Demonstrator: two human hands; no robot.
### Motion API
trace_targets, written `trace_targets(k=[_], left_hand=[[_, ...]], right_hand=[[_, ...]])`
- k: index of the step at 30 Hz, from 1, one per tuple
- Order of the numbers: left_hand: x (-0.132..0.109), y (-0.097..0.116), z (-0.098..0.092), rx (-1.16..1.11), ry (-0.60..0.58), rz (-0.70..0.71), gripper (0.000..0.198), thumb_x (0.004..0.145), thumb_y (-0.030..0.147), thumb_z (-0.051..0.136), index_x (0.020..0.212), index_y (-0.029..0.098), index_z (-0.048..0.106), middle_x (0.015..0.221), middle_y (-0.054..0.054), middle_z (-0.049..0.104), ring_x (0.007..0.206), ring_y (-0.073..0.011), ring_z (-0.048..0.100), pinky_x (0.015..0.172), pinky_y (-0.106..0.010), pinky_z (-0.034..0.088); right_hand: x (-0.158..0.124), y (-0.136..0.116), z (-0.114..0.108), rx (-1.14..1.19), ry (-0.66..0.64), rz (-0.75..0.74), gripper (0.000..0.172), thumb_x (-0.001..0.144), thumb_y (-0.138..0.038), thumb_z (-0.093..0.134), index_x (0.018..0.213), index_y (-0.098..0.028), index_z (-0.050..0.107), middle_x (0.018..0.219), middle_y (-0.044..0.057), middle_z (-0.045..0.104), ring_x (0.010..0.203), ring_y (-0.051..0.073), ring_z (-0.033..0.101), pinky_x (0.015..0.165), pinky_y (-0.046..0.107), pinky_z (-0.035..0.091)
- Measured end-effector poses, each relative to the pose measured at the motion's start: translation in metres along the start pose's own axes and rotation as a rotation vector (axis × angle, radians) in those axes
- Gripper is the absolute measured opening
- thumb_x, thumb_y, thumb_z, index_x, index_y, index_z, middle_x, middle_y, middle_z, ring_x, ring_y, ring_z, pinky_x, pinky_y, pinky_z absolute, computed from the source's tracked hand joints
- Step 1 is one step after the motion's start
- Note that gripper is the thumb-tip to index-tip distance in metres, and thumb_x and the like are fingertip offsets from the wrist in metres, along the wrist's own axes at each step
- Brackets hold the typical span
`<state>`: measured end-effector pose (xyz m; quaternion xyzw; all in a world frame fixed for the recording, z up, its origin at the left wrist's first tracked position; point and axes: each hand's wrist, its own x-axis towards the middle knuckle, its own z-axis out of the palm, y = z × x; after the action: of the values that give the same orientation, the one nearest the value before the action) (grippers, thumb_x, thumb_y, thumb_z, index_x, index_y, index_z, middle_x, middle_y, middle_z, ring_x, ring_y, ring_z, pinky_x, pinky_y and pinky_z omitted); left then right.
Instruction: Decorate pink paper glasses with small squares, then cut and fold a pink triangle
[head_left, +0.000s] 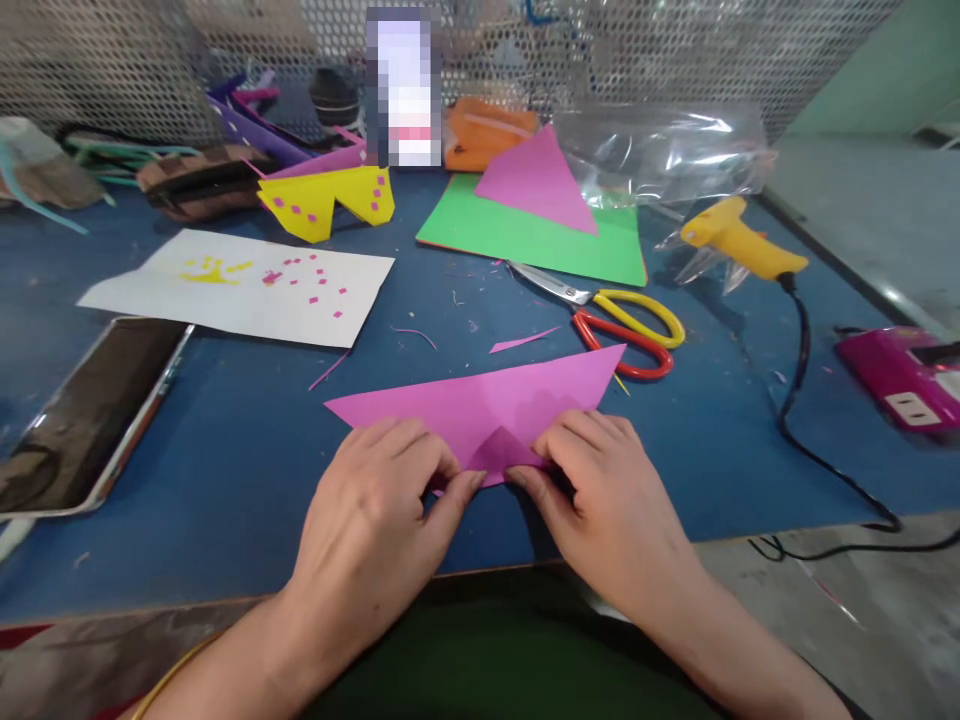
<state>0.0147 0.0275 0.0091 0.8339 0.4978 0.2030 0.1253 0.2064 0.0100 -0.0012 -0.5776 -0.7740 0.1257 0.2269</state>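
A sheet of pink paper (480, 395) lies close to the front edge of the table, its long straight side facing away from me. Its near corner is folded up into a small darker triangle (501, 450). My left hand (382, 500) pinches the fold from the left, thumb at the crease. From the right, my right hand (600, 480) grips the same fold, with the two thumb tips a short gap apart. Scissors (600, 305) with one yellow and one red handle lie partly open just beyond the paper's right tip.
Green paper (525, 240) with a pink triangle (540, 185) on it lies behind. White paper (255, 285) holds yellow and pink bits beside a yellow folded paper shape (330, 200). A phone (97, 410) is at left; a glue gun (742, 240) and pink power socket (900, 380) are right.
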Motion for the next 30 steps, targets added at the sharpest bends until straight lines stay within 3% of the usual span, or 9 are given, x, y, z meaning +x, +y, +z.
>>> trace_targets(k=[7,20,30], left_hand=[[-0.0022,0.0009,-0.0016,0.025,0.015,-0.025,0.024,0.086,0.025,0.061,0.064,0.02,0.052,0.065,0.001,0.056,0.064,-0.0162,0.051,0.064,-0.034,0.039],[-0.0025,-0.0013,-0.0022,0.034,-0.032,0.005,0.025,0.09,0.025,0.055,0.066,0.019,0.051,0.066,0.001,0.054,0.066,-0.0171,0.049,0.065,-0.035,0.037],[0.0,-0.0023,-0.0042,0.238,-0.08,0.132,0.027,0.094,0.026,0.047,0.068,0.021,0.047,0.067,-0.001,0.051,0.064,-0.0207,0.047,0.065,-0.038,0.032]], right_hand=[[-0.0018,0.0034,0.0005,-0.008,0.067,0.052,0.028,0.086,-0.037,0.066,0.072,-0.02,0.049,0.072,0.0,0.053,0.072,0.018,0.049,0.07,0.034,0.034],[-0.0061,0.0051,-0.0019,-0.061,0.097,0.086,0.028,0.091,-0.037,0.058,0.07,-0.02,0.05,0.072,0.001,0.055,0.071,0.018,0.049,0.068,0.035,0.033],[0.0015,0.0101,-0.0081,-0.134,-0.024,0.061,0.037,0.093,-0.045,0.052,0.067,-0.02,0.048,0.069,0.002,0.053,0.067,0.018,0.047,0.065,0.034,0.03]])
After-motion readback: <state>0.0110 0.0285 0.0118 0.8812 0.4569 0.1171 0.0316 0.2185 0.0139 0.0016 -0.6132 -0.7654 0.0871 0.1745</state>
